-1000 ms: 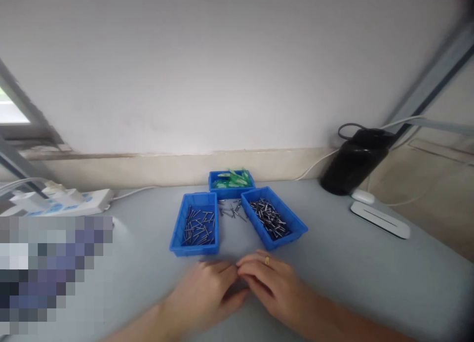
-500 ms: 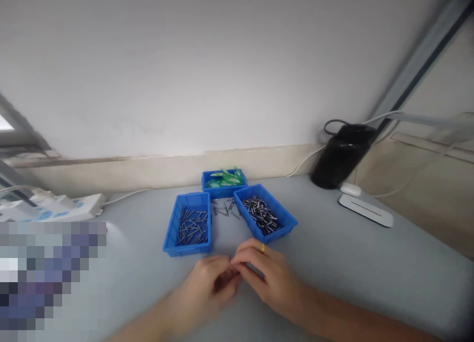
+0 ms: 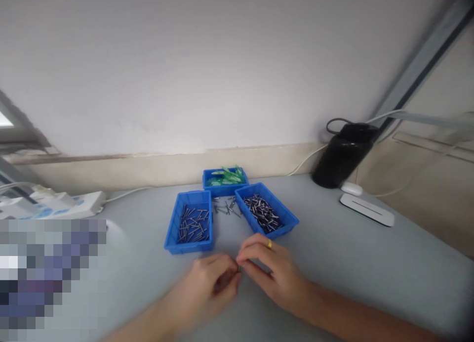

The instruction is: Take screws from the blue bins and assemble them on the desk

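My left hand (image 3: 213, 282) and my right hand (image 3: 274, 270) meet at the fingertips over the grey table, in front of the blue trays. Both are closed in a pinch. A tiny metallic bit (image 3: 239, 268) shows between the fingertips, too small to make out. The left blue tray (image 3: 188, 248) holds loose metal pins (image 3: 192, 226). Many short metal pieces (image 3: 262, 213) fill the right blue tray (image 3: 287, 223). Behind them, a smaller blue tray (image 3: 225, 190) contains green pieces (image 3: 229, 175). Several metal pins (image 3: 227, 208) lie on the table between the trays.
A black bottle (image 3: 342, 154) stands at the back right, near a small white case (image 3: 351, 188) and a flat white device (image 3: 366, 210). A white power strip (image 3: 85, 203) with plugs is at the left. The wall (image 3: 185, 85) rises behind the table (image 3: 137, 263).
My right hand has shifted slightly to the right, and a small metallic bit now shows at the fingertips. The left hand has hardly moved.
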`<state>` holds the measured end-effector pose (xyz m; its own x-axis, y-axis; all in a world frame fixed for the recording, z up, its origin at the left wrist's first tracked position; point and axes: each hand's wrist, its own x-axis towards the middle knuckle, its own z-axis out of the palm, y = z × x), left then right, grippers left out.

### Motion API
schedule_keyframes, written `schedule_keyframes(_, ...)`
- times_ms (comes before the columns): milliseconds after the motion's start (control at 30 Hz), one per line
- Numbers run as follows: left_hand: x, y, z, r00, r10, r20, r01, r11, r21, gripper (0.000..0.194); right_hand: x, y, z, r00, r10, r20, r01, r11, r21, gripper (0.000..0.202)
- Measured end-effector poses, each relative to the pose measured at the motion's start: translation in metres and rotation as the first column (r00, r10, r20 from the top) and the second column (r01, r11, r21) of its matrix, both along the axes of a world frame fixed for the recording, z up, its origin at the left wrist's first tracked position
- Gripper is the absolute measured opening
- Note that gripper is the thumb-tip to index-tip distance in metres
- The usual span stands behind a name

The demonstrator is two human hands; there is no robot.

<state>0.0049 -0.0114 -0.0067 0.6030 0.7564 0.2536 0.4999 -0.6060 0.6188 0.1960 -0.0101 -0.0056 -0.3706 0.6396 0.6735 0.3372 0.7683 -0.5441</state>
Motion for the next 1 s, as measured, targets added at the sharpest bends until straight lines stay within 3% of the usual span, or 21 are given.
schedule_keyframes(133, -0.009, 0.004, 0.007, 0.997, -0.012, -0.081, 0.014, 0.999, 0.029, 0.018, 0.010, 0.006, 0.006, 0.995, 0.032, 0.099, -0.033, 0.999, 0.002, 0.010)
schedule_keyframes(400, -0.013, 0.008, 0.007, 0.980, -0.009, -0.201, 0.060, 0.967, 0.249, 0.026, 0.019, 0.010, 0.007, 0.936, 0.094, 0.339, 0.000, 0.963, -0.268, 0.012)
schedule_keyframes(567, -0.015, 0.009, 0.005, 0.967, -0.049, -0.249, 0.127, 0.942, 0.310, 0.028, 0.016, 0.007, 0.009, 0.879, 0.159, 0.450, -0.004, 0.945, -0.327, 0.014)
schedule_keyframes(767, -0.014, 0.009, 0.005, 0.976, -0.032, -0.217, 0.096, 0.952, 0.290, 0.026, 0.015, 0.007, 0.013, 0.854, 0.150, 0.497, 0.029, 0.942, -0.335, 0.019)
schedule_keyframes(1000, -0.017, 0.013, 0.009, 0.940, -0.047, -0.337, 0.111, 0.978, 0.174, 0.024, 0.018, 0.006, 0.014, 0.891, 0.178, 0.417, -0.014, 0.930, -0.367, 0.016)
